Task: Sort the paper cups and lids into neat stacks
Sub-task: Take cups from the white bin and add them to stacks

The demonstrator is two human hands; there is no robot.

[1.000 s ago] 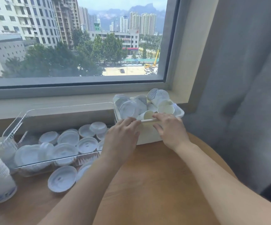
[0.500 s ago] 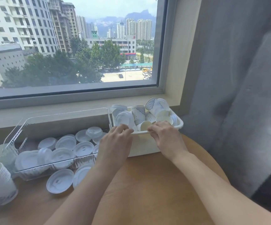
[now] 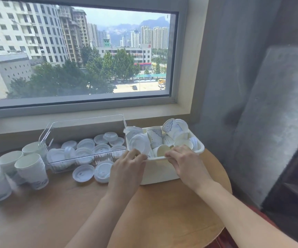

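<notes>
Both hands gripped the near rim of the white bin (image 3: pixel 162 173): the left hand (image 3: pixel 126 169) curled over its left part, the right hand (image 3: pixel 185 163) over its right part, forearms reaching in from below. Inside the bin lay jumbled paper cups (image 3: pixel 156 138) and a lid (image 3: pixel 138 144), partly hidden behind the fingers. Just left, a clear tray (image 3: pixel 83 122) held loose lids (image 3: pixel 101 148); two more lids (image 3: pixel 83 173) lay on the counter (image 3: pixel 55 212) before it. Farther left stood stacked cups (image 3: pixel 31 170), blurred, the outermost cut off by the frame edge.
</notes>
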